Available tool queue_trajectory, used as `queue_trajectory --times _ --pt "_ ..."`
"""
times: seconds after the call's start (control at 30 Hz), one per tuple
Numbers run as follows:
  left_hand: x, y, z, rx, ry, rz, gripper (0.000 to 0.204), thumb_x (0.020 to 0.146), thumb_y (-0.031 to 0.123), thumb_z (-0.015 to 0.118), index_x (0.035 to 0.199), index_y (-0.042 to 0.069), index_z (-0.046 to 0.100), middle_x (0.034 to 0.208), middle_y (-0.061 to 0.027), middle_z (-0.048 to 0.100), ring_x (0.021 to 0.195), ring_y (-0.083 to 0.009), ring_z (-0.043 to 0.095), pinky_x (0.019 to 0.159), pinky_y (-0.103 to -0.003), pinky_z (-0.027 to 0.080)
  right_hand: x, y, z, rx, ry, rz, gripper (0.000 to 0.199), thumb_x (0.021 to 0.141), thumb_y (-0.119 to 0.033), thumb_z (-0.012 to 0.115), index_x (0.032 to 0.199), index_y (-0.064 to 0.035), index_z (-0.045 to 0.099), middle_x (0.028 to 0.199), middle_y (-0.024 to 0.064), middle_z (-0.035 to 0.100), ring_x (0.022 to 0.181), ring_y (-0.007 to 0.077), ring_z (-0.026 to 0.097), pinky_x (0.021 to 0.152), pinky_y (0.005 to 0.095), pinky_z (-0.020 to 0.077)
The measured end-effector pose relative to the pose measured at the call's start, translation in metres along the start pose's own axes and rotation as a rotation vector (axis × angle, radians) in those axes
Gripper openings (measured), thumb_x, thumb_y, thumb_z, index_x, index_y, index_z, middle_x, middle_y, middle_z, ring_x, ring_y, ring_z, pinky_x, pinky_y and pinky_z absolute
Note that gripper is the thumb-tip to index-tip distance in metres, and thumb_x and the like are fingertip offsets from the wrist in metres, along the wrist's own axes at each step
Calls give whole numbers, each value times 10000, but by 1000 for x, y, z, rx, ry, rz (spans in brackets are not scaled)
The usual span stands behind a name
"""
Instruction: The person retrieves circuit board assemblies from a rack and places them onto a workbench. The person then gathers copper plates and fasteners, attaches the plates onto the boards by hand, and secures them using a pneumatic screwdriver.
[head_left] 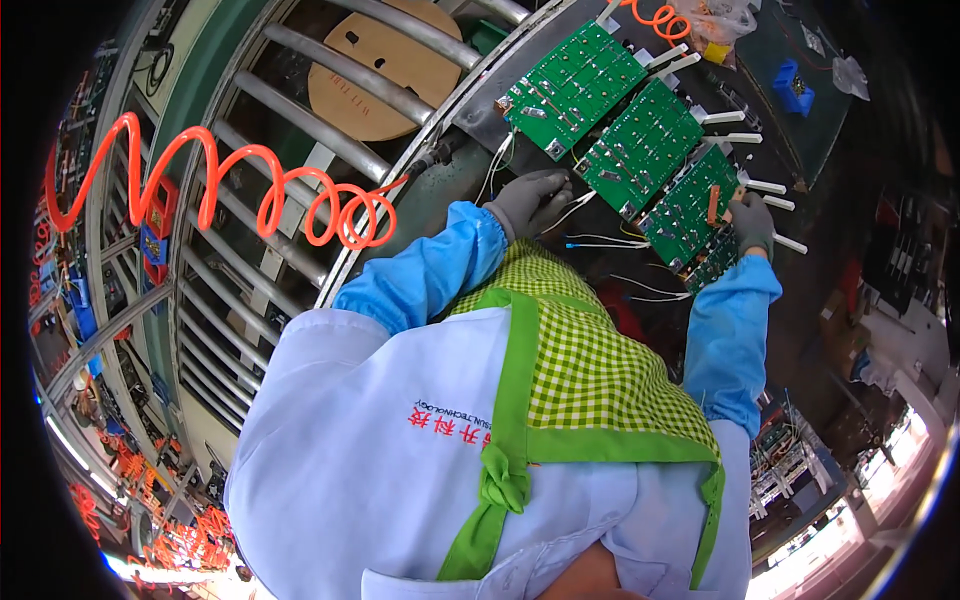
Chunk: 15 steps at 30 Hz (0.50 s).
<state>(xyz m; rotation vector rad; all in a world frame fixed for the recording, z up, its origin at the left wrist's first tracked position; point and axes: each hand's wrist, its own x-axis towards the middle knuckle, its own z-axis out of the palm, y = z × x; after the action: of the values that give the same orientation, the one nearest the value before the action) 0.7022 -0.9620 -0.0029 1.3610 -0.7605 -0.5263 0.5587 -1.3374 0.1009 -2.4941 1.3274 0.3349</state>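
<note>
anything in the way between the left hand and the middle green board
Only thin white wires show in the gap between the left hand and the middle green board; nothing else visible stands between them.

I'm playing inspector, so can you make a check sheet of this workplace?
Surface: dark table, partly covered.
Job's things: green boards in a slanting row, white strips sticking out at their right.
Clutter: clear plastic bag and blue bin toward the top right.
Grips: gloved left hand beside thin wires; gloved right hand at a board's edge, hold unclear.
Cables: thin wires near the boards; orange coiled hose at left.
Surroundings: metal rollers at left, brown disc beneath them.
</note>
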Motion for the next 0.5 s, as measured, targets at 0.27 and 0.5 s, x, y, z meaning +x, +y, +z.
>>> queue_trajectory --times 0.27,0.5 --pt "31 4 14 -1074 380 -893 143 916 162 571 1009 53 566 810 -12 551 619 -74 482 534 -162 430 -97 -95 -18 698 71 -210 204 806 -191 592 889 -5 598 792 74 614 723 117 556 660 280 453" --pt "36 -16 27 -883 493 -705 158 907 96 563 1060 59 570 802 -12 553 611 -78 478 493 -189 389 -145 -144 24 725 -247 -388 266 787 -167 615 1003 -18 573 810 63 619 682 127 589 631 292 480"
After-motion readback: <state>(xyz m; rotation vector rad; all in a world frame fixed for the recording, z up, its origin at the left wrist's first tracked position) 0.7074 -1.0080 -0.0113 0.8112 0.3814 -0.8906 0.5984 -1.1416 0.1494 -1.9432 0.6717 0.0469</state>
